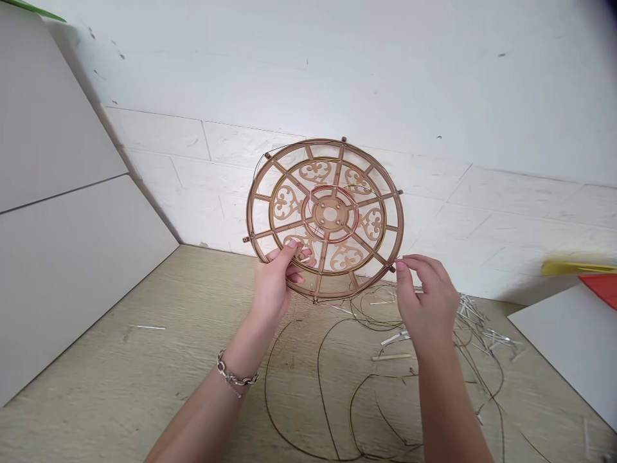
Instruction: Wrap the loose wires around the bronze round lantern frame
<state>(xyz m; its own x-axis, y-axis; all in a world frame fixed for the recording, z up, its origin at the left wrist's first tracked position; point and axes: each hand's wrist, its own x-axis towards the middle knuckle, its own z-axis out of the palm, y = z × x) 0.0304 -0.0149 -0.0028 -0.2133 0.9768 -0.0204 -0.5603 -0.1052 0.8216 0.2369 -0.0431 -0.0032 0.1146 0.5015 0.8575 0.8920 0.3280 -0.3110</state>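
Note:
A round brown lattice frame [328, 240], with scrollwork panels and a hub with a central hole, stands upright against the white wall. Small tabs stick out around its rim. My left hand [278, 273] is closed on the lower left rim, its thumb in front. Red and yellowish wires circle the inner rings, and a dark thin wire [255, 168] follows the outer edge. At the lower right tab, my right hand [427, 296] pinches what appears to be the thin wire, mostly hidden by thumb and fingertips.
Loose wires [321, 360] curl over the wood-patterned table [144, 386]. White strips [470, 312] lie heaped behind my right wrist. A large white panel [72, 270] stands at left. At right are a white box [573, 341], a red item [600, 287] and a yellow item [573, 267].

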